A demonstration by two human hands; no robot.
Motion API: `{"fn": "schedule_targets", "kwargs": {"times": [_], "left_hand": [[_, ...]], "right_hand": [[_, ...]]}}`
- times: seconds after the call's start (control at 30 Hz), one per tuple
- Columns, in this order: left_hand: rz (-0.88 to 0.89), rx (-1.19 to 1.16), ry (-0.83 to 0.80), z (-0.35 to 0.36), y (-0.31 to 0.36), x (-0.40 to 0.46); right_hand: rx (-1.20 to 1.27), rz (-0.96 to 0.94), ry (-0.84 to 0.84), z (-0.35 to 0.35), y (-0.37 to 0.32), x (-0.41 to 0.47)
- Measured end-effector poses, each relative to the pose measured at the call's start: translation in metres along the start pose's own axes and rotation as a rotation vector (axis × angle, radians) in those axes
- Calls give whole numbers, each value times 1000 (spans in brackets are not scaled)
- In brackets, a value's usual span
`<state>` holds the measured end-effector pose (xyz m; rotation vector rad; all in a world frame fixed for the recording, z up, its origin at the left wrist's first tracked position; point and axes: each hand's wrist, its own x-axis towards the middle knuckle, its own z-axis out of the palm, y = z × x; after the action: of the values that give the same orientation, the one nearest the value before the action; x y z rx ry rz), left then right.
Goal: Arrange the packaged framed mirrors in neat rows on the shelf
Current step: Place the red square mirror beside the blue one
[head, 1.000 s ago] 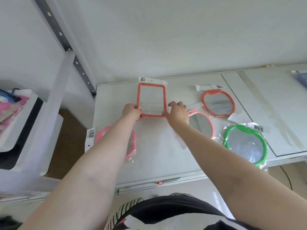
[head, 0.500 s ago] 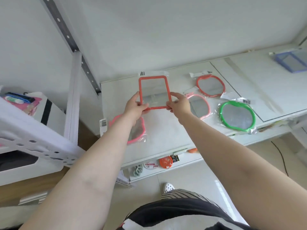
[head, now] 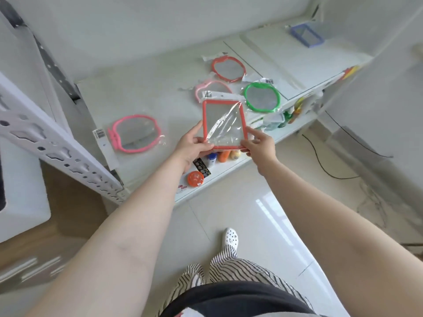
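— Since a moment ago we have lifted the red rectangular mirror (head: 224,123) off the back of the shelf (head: 142,88) and drawn it toward us; it now hangs over the front edge, clear of the surface.

— Who has hold of it?

— Both of us. Our left hand (head: 191,145) pinches the lower left corner, thumb curled over the frame; our right hand (head: 259,145) grips the lower right corner, fingers wrapped round the edge. The mirror tilts up away from us, its plastic wrap creased across the glass, its white header card at 12 o'clock.

— And what lies around it?

— At 9 o'clock from the hands, well apart, the pink round mirror (head: 136,134) lies flat in its bag. At 12 o'clock a pale pink mirror (head: 211,88) is partly hidden behind the held one. At 1 o'clock sits the green round mirror (head: 262,97), near the front edge, and beyond it the red round mirror (head: 228,68). Far off at 1 o'clock a blue rectangular mirror (head: 306,35) rests near the back wall.

— Anything in the way?

— The white perforated upright (head: 57,147) crosses at 9 o'clock. Below the hands, on the lower shelf, we see an orange round lid (head: 195,178) and small bottles (head: 223,155), partly covered by the mirror.
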<state>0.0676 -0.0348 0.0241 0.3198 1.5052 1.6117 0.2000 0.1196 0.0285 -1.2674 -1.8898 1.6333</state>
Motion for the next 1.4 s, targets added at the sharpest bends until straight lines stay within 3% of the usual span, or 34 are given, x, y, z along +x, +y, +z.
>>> {"fn": "schedule_targets", "kwargs": {"times": [0.3,0.8,1.17,1.4], "left_hand": [[6,102,-132,109,-33,-3],[-69,197,-265,388,-106,53],[-86,321,-251,486,-88,120],[-136,348,-316,531,-72,206]], "right_hand": [[75,32,111,-112,44,-35],[58,129,247,-386,122,-3],[104,131,284,-472,126,68],[107,157,319,-506,124,150]]}}
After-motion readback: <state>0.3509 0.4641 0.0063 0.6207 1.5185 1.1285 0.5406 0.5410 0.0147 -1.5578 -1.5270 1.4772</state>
